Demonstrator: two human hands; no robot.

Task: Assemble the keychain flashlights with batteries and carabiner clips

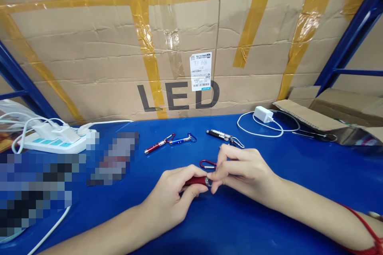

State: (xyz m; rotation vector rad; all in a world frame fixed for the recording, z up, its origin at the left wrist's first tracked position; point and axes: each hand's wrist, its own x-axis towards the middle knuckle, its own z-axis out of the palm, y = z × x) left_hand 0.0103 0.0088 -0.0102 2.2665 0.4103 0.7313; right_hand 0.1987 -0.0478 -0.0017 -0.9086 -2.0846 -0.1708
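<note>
My left hand point(176, 191) is closed around a red keychain laser pointer point(196, 181), thumb below and fingers above. Its silver end faces right and carries a small metal ring point(210, 183). At that end, my right hand point(245, 169) pinches with thumb and fingertips at the ring; the exact contact is partly hidden. Just behind the fingers lies a red carabiner point(207, 164), its right part covered by my right hand. Farther back are a red pointer point(155, 147), a blue pointer point(181, 140) and a black pointer point(220, 134), each with a carabiner clip.
A white power strip point(60, 143) with plugged-in chargers stands at the left. Blurred-out items lie in front of it. At the back right are a white charger point(263, 114) with its cable and an opened cardboard box point(311, 115). A large taped carton point(179, 48) walls off the back.
</note>
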